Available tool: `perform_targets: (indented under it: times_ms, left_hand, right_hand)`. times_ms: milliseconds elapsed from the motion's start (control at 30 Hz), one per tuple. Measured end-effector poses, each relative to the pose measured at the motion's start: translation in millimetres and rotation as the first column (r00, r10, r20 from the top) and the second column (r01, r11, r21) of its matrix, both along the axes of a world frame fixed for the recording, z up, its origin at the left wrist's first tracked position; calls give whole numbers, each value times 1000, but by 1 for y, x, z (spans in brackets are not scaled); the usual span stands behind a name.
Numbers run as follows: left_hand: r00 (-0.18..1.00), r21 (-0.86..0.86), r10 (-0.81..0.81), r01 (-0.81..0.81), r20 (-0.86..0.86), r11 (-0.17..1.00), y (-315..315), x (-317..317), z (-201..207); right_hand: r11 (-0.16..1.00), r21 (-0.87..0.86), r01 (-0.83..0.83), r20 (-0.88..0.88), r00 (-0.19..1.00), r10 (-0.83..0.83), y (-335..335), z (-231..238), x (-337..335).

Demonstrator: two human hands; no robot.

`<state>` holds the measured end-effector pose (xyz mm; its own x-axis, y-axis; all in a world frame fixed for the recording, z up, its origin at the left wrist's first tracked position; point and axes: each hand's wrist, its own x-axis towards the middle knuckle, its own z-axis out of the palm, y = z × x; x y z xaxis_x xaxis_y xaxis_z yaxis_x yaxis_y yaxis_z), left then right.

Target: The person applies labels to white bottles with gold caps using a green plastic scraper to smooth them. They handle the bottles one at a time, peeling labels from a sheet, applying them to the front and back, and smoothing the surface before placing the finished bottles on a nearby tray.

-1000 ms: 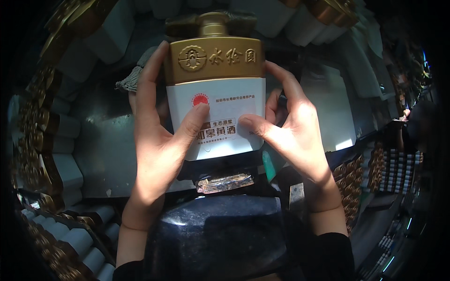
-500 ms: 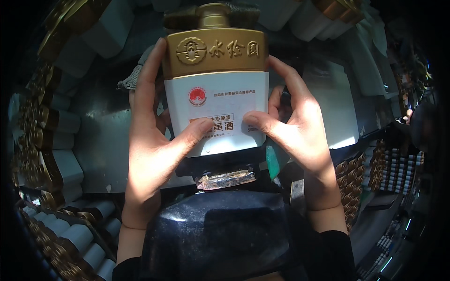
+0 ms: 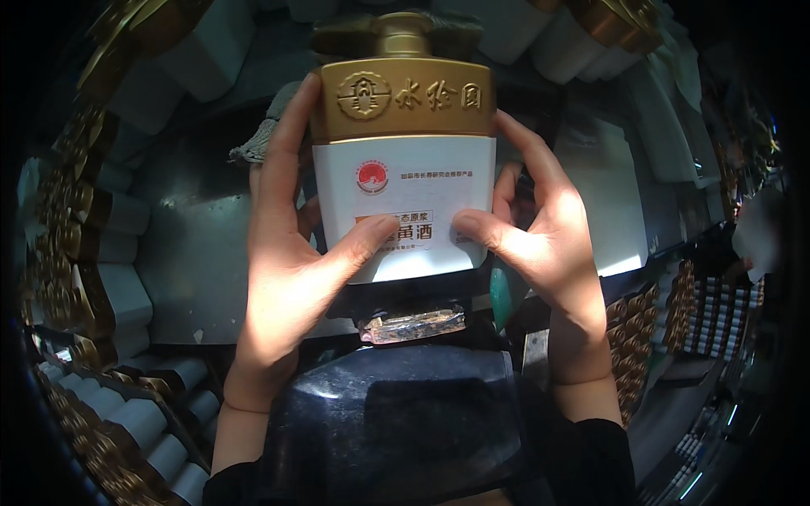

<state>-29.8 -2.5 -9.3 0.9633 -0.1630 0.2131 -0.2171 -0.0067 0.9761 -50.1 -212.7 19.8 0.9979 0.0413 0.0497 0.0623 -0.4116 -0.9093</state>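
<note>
A flat-sided bottle (image 3: 403, 173) with a gold shoulder and neck and a white body is held up before me, its printed face toward me. My left hand (image 3: 291, 244) grips its left side, the thumb pressed on the lower front. On the opposite side my right hand (image 3: 544, 228) grips it likewise, thumb on the front and fingers along the edge. Most of the left fingertips are hidden behind the bottle. Below the bottle's base lies a small block wrapped in clear, shiny material (image 3: 413, 325).
Gold-and-white bottles (image 3: 118, 287) line the left, with more lying at lower left (image 3: 135, 422). Others stand at the top right (image 3: 591, 34) and in rows at right (image 3: 717, 312). A grey work surface (image 3: 194, 253) lies beneath, with a whitish cloth (image 3: 256, 143) and a green piece (image 3: 500, 295).
The bottle and both hands have shifted slightly right and down in the picture. The grip is the same.
</note>
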Motion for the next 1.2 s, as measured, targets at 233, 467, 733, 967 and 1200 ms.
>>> perform_targets:
  times_ms: [233,467,733,967,1200]
  left_hand:
    - [1000,-78,8,-8,-4,997,3,1,-6]
    - [1000,-96,-28,27,-12,995,-1,1,-4]
    - [998,-183,-30,21,-50,983,-5,-1,1]
    - [995,-227,-54,34,-83,973,-7,-4,3]
    - [994,-206,-107,97,-38,974,0,-2,-4]
  right_hand:
    - [997,76,0,-47,999,4,-3,0,0]
    - [999,35,8,-6,1000,-8,-1,-4,1]
    - [996,77,42,3,999,-42,1,-7,1]
    - [998,-52,40,37,999,-38,0,-10,1]
    - [996,90,6,-9,1000,-5,-5,-12,-2]
